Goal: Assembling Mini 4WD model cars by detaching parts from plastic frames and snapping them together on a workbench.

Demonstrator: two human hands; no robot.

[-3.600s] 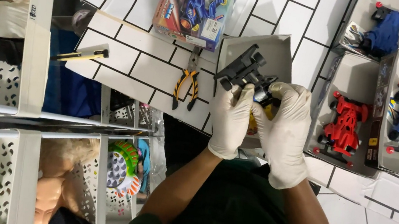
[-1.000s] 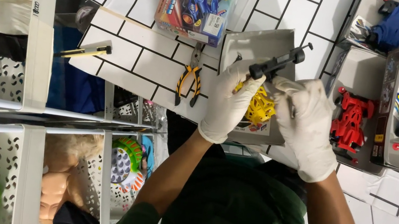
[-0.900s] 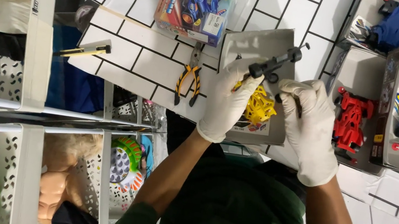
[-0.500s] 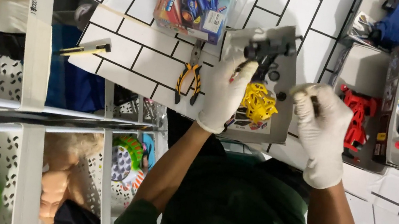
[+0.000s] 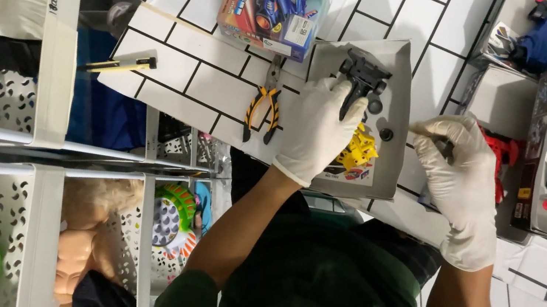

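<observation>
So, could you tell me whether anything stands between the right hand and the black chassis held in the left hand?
Nothing visible blocks it. The right hand is apart from the black chassis that the left hand holds over the grey tray; only a small black wheel lies on the tray between them.

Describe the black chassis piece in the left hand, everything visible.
The black chassis piece looks like moulded matte plastic: a narrow frame with a wider crossbar at its far end and a small black wheel or roller on one side. The gloved left hand grips its near end, so that part is hidden. It is held over the open grey box lid, above the yellow parts lying there. The gloved right hand is apart from it, not touching. Finer detail is too small to tell.
</observation>
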